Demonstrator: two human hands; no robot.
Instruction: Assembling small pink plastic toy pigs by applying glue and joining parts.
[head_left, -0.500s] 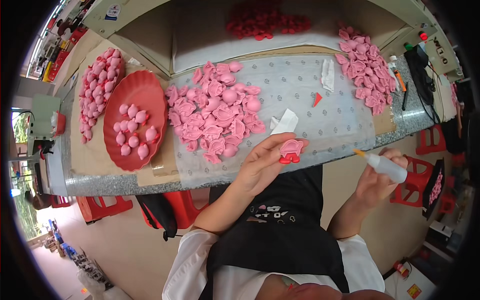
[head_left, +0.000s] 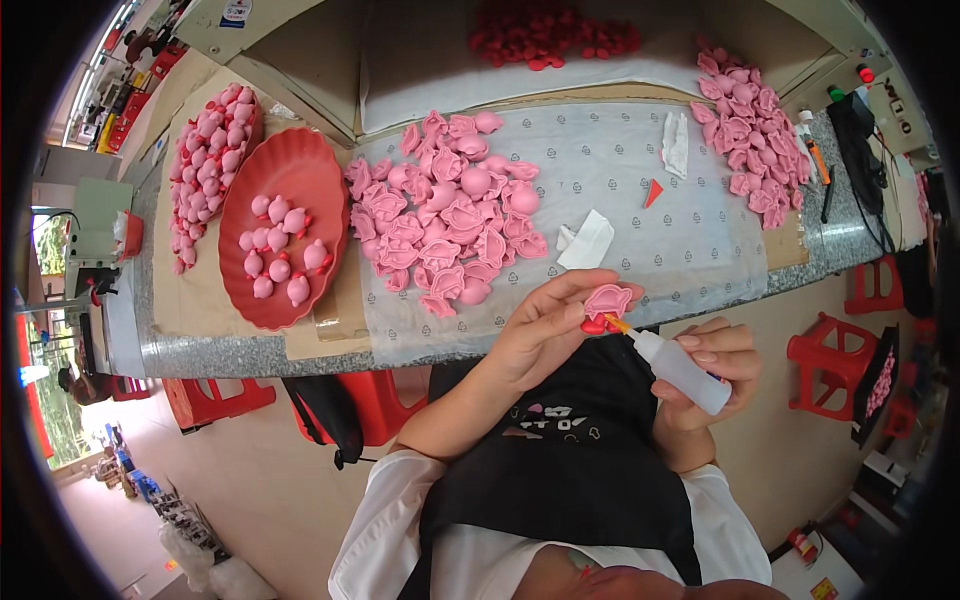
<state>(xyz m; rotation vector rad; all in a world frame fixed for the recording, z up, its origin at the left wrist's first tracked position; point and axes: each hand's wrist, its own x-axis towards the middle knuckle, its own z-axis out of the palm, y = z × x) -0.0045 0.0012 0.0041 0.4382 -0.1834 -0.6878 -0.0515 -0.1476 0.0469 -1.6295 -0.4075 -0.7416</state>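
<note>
Between the thumb and fingers of my left hand is a small pink and red molded piece, its hollow outlined side facing up. My right hand is closed around a translucent white squeeze bottle with a yellow-orange nozzle. The nozzle tip reaches the red lower part of the piece; whether liquid comes out is too small to tell. Both hands are above my black apron, just off the front edge of the table. Nearest my left hand on the table lies a heap of loose pink molded pieces.
A red scalloped dish holds several round pink and red figures, beside another pile of them. White paper scraps and a red triangular scrap lie on the printed sheet. More pink pieces and an orange-handled tool lie right.
My right hand has brought the bottle leftward and down, so its nozzle now meets the piece. My left hand keeps hold of the piece. The whole view has shifted slightly.
</note>
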